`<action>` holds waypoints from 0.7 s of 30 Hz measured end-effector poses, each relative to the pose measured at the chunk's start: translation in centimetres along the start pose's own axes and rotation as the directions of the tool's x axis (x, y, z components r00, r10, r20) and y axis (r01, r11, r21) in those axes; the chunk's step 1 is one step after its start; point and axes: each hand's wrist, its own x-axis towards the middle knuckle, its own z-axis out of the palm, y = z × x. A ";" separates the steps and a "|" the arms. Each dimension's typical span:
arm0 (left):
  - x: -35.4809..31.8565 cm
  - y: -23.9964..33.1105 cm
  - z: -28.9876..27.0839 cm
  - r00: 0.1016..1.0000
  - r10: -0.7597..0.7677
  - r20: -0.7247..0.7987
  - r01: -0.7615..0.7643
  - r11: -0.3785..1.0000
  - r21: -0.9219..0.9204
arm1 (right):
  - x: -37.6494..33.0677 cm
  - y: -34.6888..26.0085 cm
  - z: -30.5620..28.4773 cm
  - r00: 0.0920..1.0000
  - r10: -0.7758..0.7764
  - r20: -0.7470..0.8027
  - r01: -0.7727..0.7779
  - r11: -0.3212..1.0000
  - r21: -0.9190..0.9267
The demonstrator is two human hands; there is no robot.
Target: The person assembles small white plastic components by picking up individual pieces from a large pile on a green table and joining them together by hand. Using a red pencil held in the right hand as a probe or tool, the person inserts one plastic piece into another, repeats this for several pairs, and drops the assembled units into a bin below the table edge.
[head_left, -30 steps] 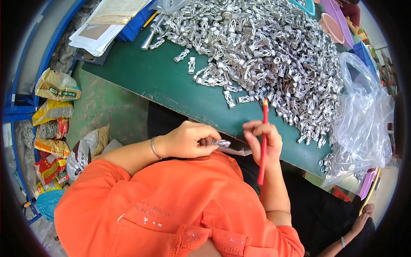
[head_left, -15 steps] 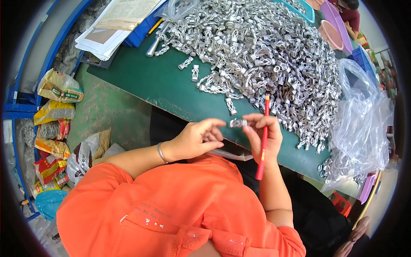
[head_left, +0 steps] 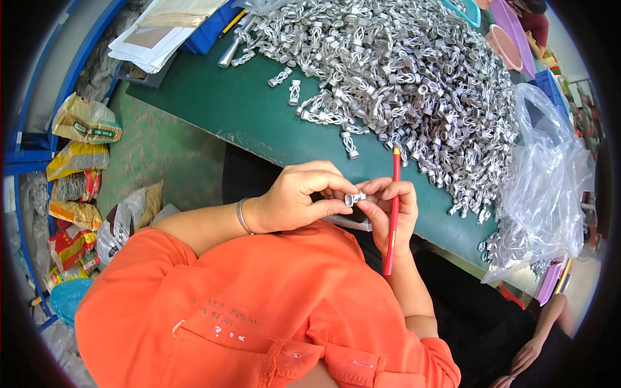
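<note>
Both hands' grip (head_left: pixel 354 199) closed on metal fitting (head_left: pixel 354 198)

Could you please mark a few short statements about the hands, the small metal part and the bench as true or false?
1. Both hands, the left hand and the right hand, pinch one small silvery ribbed metal part. True.
2. The long red pencil lies flat on the bench. False: it is in the right hand, pointing up.
3. A big heap of silvery metal parts covers the green bench top. True.
4. The clear plastic bag sits at the bench's left end. False: it is at the right.
5. The left wrist wears a thin bracelet. True.
</note>
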 end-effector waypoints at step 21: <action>-3.1 -2.6 -0.9 0.870 -0.439 0.226 0.443 0.896 0.033 | 4.1 1.6 -0.5 0.948 -0.306 0.087 0.259 0.583 -0.770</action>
